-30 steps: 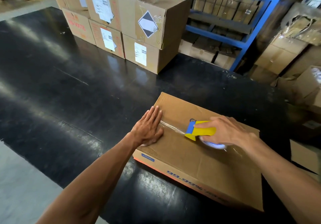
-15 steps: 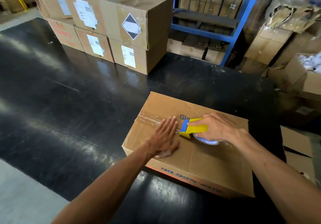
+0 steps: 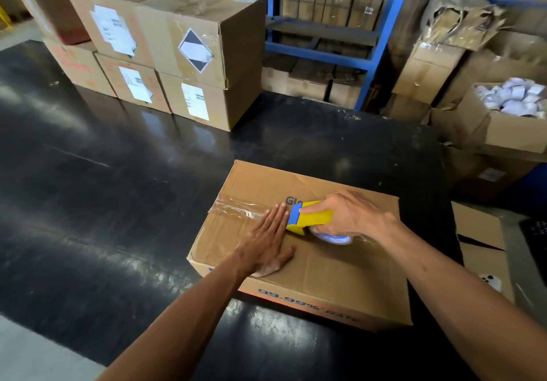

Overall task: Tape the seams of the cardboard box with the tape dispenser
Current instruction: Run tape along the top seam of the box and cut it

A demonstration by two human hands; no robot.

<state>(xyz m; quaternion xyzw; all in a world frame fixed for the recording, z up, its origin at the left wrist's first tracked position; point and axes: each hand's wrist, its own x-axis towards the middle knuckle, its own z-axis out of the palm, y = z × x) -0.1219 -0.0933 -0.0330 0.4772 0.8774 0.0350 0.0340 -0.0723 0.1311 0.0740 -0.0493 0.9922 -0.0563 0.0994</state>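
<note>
A flat brown cardboard box lies on the black table, blue print along its near side. Clear tape runs along its top seam from the left edge toward the middle. My left hand lies flat on the box top, fingers together, fingertips touching the front of the dispenser. My right hand grips the yellow and blue tape dispenser, which rests on the seam near the box's middle; its tape roll shows under my palm.
Stacked labelled cardboard boxes stand at the table's far left. Blue shelving with cartons is behind. An open box of white items and other cartons are at the right. A flat cardboard piece lies beside the box.
My left hand slid right along the taped seam, from the box's left edge up to the dispenser. The dispenser stayed near the middle of the box. The camera view shifted.
</note>
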